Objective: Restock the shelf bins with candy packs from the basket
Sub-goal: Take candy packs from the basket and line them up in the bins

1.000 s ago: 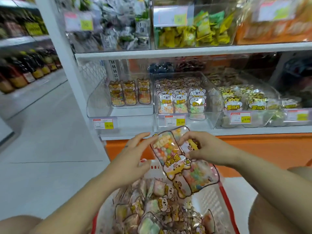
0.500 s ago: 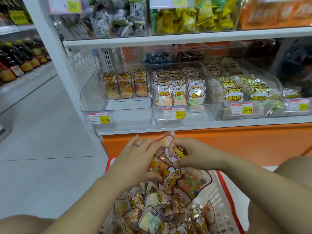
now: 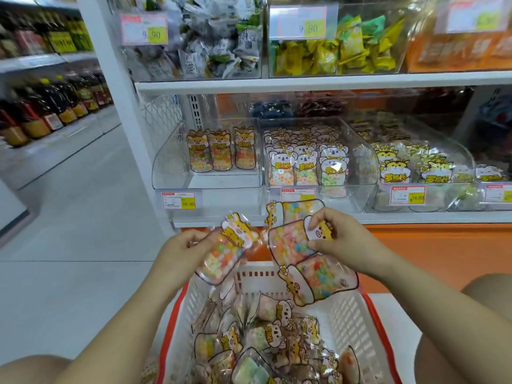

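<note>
Setting: shop aisle; white shelf (image 3: 415,217) carrying clear bins, orange base below; bottles (image 3: 41,112) on a far rack, blurred.
Basket: red-rimmed white basket (image 3: 349,309) under both hands, loose candy packs (image 3: 266,336) piled inside.
Left grip: left grip (image 3: 177,256) has its fingers curled round one orange-bear pack (image 3: 224,253), tilted over the basket's far-left corner.
Right grip: right grip (image 3: 340,242) pinches a fanned bunch of packs (image 3: 291,242) between thumb and fingers. Looks like three, but they overlap so the count is unsure.
Target guess: left bin (image 3: 171,162) holds only three matching packs at the back, so it's the likely destination. Middle bin (image 3: 363,167) is nearly full of white-bear packs.
Risk: the bunch is held at one end only and the film is slick, so the lowest pack could slide out and drop.
Risk: the prints look alike, so a pack could land in the wrong bin.
Pack vs grip: the single pack lies in the left palm, head end poking out up-right. The bunch's bodies hang left of and below the right grip. Both lots are below the bin lips and apart from each other.
</note>
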`<move>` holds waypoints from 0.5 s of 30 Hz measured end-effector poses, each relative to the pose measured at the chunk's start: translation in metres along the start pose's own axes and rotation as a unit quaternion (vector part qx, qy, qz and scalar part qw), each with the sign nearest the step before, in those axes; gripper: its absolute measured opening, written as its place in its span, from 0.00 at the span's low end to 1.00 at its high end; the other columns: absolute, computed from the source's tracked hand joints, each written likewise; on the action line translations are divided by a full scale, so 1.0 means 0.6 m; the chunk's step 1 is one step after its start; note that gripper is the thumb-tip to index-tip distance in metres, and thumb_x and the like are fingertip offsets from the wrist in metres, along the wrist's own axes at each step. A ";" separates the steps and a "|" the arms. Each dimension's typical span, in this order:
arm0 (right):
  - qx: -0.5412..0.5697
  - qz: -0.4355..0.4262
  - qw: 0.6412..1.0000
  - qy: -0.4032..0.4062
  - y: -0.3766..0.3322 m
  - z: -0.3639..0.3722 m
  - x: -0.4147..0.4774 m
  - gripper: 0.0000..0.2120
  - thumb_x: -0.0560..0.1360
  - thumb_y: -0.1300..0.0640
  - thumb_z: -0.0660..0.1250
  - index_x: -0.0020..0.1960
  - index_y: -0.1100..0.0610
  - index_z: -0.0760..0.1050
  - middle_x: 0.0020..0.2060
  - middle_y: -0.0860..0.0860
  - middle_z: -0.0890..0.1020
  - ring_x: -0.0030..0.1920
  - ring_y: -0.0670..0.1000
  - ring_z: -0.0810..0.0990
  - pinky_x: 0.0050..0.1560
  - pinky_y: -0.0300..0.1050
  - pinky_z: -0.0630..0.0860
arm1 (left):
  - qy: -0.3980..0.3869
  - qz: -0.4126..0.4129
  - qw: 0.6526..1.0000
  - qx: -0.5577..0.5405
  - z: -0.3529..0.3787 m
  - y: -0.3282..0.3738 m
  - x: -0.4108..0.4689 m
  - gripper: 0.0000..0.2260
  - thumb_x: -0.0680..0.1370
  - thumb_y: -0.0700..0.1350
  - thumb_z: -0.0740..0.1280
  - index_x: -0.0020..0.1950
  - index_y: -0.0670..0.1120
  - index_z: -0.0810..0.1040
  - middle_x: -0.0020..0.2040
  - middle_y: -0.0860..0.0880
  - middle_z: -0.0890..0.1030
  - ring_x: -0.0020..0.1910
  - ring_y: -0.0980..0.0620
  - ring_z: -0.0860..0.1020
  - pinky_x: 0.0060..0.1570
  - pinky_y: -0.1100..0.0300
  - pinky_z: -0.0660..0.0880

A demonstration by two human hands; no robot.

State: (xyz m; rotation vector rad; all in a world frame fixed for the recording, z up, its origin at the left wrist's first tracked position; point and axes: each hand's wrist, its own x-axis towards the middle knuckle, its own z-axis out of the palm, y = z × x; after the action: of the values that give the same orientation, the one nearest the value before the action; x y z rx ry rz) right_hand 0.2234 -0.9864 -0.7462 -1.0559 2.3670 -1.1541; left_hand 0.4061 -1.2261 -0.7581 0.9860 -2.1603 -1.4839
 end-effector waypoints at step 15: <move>-0.005 -0.071 0.995 0.064 -0.010 0.003 -0.016 0.14 0.76 0.63 0.69 0.48 0.46 0.69 0.31 0.41 0.70 0.29 0.44 0.67 0.35 0.47 0.72 | -0.156 -0.233 0.906 -0.317 0.075 -0.002 -0.015 0.11 0.83 0.36 0.61 0.64 0.36 0.74 0.53 0.37 0.85 0.49 0.41 0.85 0.45 0.45 0.83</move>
State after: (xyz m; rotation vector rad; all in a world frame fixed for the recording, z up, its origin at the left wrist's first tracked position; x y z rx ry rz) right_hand 0.2341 -0.9829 -0.7430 -1.2053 2.4287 -1.2976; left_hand 0.3850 -1.1894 -0.7765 1.1021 -1.4506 -2.5008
